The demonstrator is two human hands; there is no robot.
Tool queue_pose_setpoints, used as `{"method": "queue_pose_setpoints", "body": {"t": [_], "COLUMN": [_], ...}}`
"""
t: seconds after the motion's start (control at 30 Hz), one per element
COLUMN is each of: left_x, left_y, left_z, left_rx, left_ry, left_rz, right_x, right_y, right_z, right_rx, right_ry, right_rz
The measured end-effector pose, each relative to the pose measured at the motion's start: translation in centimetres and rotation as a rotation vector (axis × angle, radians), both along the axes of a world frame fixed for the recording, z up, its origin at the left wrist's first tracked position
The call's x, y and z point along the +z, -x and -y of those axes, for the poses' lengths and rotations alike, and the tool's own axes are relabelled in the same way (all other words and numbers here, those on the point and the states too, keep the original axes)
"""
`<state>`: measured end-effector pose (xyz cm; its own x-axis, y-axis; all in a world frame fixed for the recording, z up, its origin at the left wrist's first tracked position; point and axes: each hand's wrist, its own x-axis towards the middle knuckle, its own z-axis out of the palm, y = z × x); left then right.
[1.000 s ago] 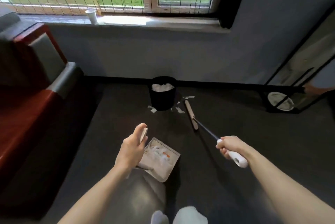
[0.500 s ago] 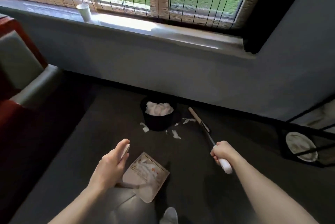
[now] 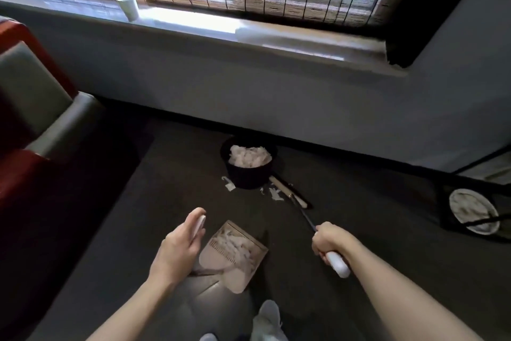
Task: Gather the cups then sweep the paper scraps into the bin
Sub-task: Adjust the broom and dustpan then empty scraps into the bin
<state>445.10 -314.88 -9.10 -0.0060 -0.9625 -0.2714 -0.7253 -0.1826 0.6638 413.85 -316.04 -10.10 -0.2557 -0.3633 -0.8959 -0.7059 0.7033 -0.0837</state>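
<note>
A black bin (image 3: 249,179) heaped with white paper stands on the dark floor by the wall. A few paper scraps (image 3: 273,194) lie at its base. My right hand (image 3: 330,241) grips the white handle of a broom whose head (image 3: 287,194) rests on the floor just right of the bin. My left hand (image 3: 179,246) holds the upright handle of a beige dustpan (image 3: 235,257), which carries white scraps and sits in front of my feet. A white paper cup (image 3: 127,9) stands on the window sill at upper left.
A red and grey sofa (image 3: 33,125) fills the left side. At the right stands a black wire frame with a white plate (image 3: 473,210) in it. My white shoes (image 3: 266,321) are at the bottom edge. The wall and sill (image 3: 249,34) run behind the bin.
The view has tilted up and moved closer to the bin. The broom head has slid from the right toward the bin's base. The dustpan stays in my left hand.
</note>
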Motion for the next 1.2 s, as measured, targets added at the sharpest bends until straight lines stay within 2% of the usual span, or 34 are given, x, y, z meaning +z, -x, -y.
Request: {"method": "queue_pose_setpoints", "body": {"t": [0.27, 0.43, 0.53, 0.77, 0.9, 1.03, 1.2], "left_x": [0.4, 0.8, 0.8, 0.5, -0.1, -1.1, -1.6], "left_y": [-2.4, -5.9, -7.6, -10.2, -11.1, -12.5, -12.7], "left_z": [-2.9, -3.9, -4.0, -2.5, -1.1, -0.1, -0.2], "left_rx": [-0.025, -0.050, -0.020, 0.032, 0.050, 0.117, 0.161], "left_ry": [0.033, 0.038, 0.019, -0.032, -0.070, -0.063, -0.089], "left_rz": [0.033, 0.030, -0.011, -0.050, -0.076, -0.092, -0.182], "right_x": [3.8, 6.4, 7.8, 7.0, 4.5, 2.4, 3.0], "right_y": [-5.9, -6.5, -7.2, -12.1, -13.7, -15.0, -15.2], "right_z": [-5.3, -5.1, -3.9, 0.6, 3.4, 4.5, 3.3], "right_rx": [-0.041, -0.275, -0.302, -0.146, 0.101, 0.232, 0.410], "right_ry": [-0.063, -0.019, 0.015, 0.112, 0.143, 0.067, -0.013], "right_rz": [0.131, 0.279, 0.324, 0.263, 0.129, 0.086, 0.076]}}
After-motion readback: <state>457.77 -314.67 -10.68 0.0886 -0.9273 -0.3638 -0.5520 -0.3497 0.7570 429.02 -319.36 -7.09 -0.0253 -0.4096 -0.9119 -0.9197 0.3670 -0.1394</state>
